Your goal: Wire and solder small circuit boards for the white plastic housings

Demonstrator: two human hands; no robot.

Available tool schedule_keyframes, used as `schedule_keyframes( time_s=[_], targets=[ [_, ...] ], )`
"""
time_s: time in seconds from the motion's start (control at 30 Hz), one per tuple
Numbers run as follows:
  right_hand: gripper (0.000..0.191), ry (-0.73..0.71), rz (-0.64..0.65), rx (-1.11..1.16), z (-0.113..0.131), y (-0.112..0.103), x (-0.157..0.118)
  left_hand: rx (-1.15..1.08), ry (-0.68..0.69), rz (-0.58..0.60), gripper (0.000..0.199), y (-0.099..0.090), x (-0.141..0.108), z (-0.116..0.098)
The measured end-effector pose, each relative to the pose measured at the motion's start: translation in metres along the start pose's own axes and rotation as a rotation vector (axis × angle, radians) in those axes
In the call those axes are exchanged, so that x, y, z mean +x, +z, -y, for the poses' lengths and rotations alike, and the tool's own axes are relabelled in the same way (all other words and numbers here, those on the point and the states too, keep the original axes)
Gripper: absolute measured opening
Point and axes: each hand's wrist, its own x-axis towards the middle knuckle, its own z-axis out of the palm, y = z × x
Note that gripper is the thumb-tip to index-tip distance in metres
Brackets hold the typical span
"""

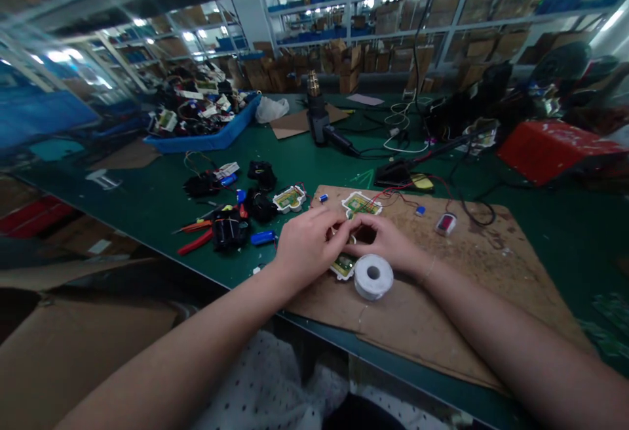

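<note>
My left hand [307, 240] and my right hand [386, 243] meet over the cardboard mat [462, 299], fingertips pinched together. What is between the fingers is too small and too covered to name. Right below them, a green circuit board in a pale frame [343, 267] lies partly hidden. Touching or very near it stands a white roll with a hollow core [369, 286], close to my right wrist. Just beyond my fingers is a second framed circuit board [361, 203] with red wires. A third framed board [289, 200] sits left of the mat.
Red-handled pliers [195, 242], a blue cylindrical cell [263, 238] and black wrapped packs [230, 230] lie to the left. Behind stand a heat gun [318, 118] and a blue bin [211, 140] heaped with parts. A red box [560, 149] is at right, with loose cables nearby.
</note>
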Motion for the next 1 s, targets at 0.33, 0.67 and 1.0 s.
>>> schedule_keyframes(
  time_s=[0.33,0.67,1.0],
  targets=[
    [0.029,-0.073,-0.033,-0.127,-0.008,0.002,-0.001,-0.084,-0.118,-0.013,0.020,0.015,-0.011,0.005],
    [0.042,-0.417,0.135,-0.283,0.041,-0.028,0.017,-0.314,-0.170,-0.249,0.023,-0.035,-0.003,-0.002],
    [0.049,-0.778,-0.079,-0.553,0.182,-0.047,0.029,-0.278,0.221,-0.721,0.010,-0.137,0.036,-0.065]
  ],
)
